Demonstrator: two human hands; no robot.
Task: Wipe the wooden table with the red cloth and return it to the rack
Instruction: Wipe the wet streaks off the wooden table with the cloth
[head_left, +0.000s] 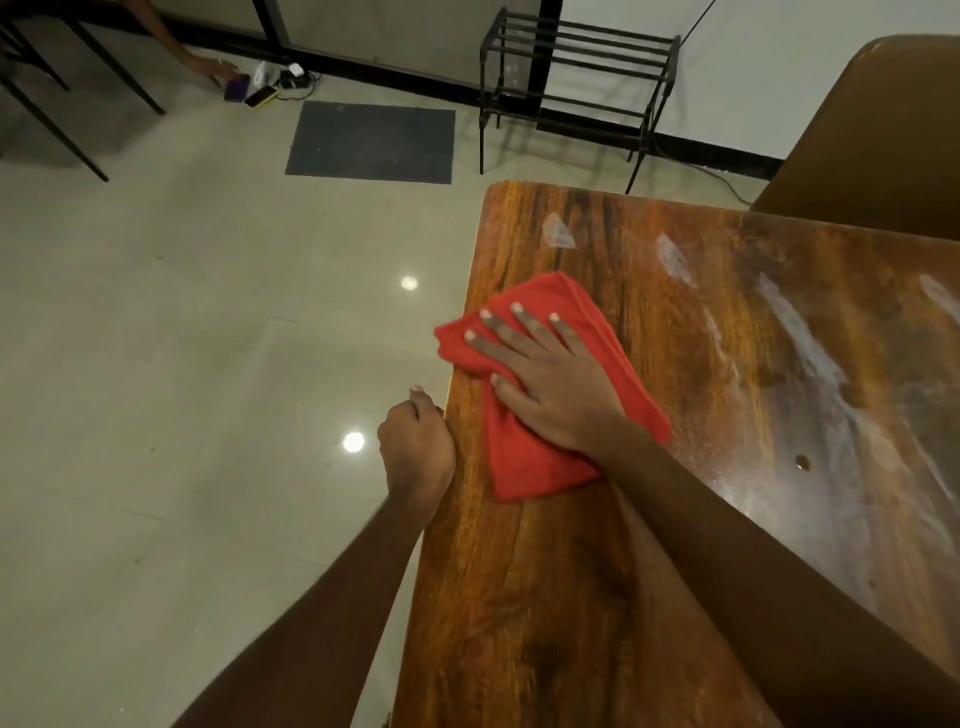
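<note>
Cloth under right hand at left edge of worktop.
Head view: red cloth (524, 415) lies folded on the wooden worktop (675, 519) beside its left edge, one corner poking just over it. Right hand (550, 384) presses flat on the cloth, fingers (498, 325) spread and extended, not gripping. Left hand (418, 447) rests against the left edge, fingers curled into a loose fist, holding nothing visible. Whitish smears streak the far right of the worktop. Black metal rack (576, 83) stands on the floor beyond the far edge, well apart from the cloth.
</note>
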